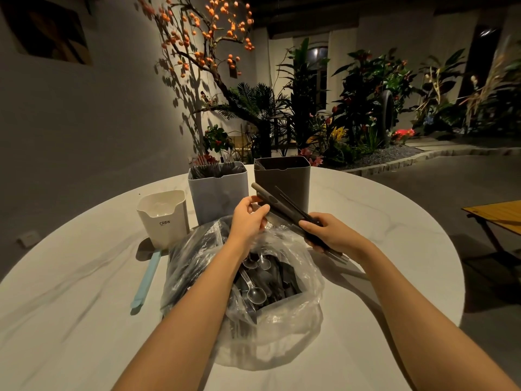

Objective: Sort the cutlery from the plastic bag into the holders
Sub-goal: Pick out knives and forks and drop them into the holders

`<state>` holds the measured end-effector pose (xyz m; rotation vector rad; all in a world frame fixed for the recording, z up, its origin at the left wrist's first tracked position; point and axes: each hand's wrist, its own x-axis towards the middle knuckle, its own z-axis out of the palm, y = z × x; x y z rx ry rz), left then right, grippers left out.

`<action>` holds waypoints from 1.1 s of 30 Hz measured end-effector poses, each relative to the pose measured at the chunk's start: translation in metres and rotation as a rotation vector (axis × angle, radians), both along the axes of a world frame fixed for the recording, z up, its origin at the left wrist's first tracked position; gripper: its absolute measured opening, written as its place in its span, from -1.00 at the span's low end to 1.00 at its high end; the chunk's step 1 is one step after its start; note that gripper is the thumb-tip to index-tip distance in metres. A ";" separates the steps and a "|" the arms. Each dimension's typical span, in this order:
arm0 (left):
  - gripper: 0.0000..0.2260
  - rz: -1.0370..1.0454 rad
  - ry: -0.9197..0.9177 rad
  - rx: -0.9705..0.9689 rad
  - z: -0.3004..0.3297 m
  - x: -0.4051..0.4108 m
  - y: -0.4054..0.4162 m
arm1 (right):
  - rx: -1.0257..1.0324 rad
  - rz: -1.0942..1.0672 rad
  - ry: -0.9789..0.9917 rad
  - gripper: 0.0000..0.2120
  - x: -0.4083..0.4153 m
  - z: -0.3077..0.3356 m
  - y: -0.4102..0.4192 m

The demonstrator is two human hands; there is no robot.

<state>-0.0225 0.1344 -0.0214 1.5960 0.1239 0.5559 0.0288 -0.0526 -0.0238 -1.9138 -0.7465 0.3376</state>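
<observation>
A clear, crinkled plastic bag (287, 280) sits at the near middle of the table (380, 210), its mouth open over a heap of dark cutlery and a few see-through spoons (255, 292); a grey box edge shows inside it. Behind the bag stand three holders in a row: a small white holder (163, 218) at the left printed "CRBW", whose contents seem to be clear pieces, though the glare makes that hard to read; a taller pale grey holder (217, 190) crowded with dark forks; and a dark grey holder (282, 179) at the right with a piece or two leaning inside. The right hand (327, 232) is curled round a bundle of long dark utensils (282, 206) held above the bag, slanting up toward the dark grey holder. The left hand (248, 218) pinches the bundle's upper part with thumb and fingertips. A light blue flat utensil (145, 280) lies on the table left of the bag. The tabletop is round, pale and marble-veined. Beyond it are a plain wall, a bare tree with orange fruit (203, 38) and a bed of leafy plants (366, 108) in dim light.
</observation>
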 end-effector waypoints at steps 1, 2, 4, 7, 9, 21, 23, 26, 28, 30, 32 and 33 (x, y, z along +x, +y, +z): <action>-0.87 0.000 0.003 0.010 0.000 0.000 0.000 | -0.008 0.001 -0.005 -0.82 0.000 0.000 0.000; -0.88 0.001 0.005 0.016 0.000 0.000 0.000 | -0.013 0.001 -0.006 -0.83 -0.001 0.000 0.001; -0.90 -0.003 0.006 -0.006 0.001 0.000 -0.001 | -0.011 0.005 0.000 -0.82 -0.001 0.001 0.001; -0.86 0.022 0.004 -0.112 0.004 0.001 -0.003 | -0.001 0.010 0.009 -0.82 -0.002 0.002 0.000; -0.89 0.152 -0.039 -0.049 0.004 0.002 -0.002 | -0.007 0.013 0.007 -0.83 -0.001 0.002 -0.001; -0.75 0.307 -0.106 1.310 0.001 -0.010 0.000 | -0.121 -0.009 -0.078 -0.90 0.005 -0.004 -0.002; -0.76 0.146 0.012 1.423 0.006 -0.012 0.004 | -0.173 -0.010 -0.118 -0.85 0.005 -0.007 -0.001; -0.72 -0.007 0.120 1.468 0.014 -0.013 0.007 | -0.196 0.017 -0.140 -0.80 0.005 -0.008 0.001; -0.70 -0.022 0.120 1.494 0.017 -0.013 0.007 | -0.193 0.026 -0.145 -0.80 0.003 -0.008 0.001; -0.70 -0.015 0.113 1.500 0.017 -0.013 0.006 | -0.191 0.044 -0.147 -0.80 0.001 -0.006 0.001; -0.71 -0.028 0.132 1.484 0.018 -0.013 0.005 | -0.193 0.063 -0.150 -0.80 -0.002 -0.005 0.001; -0.71 -0.034 0.141 1.473 0.018 -0.013 0.005 | -0.199 0.067 -0.170 -0.81 -0.003 -0.004 0.001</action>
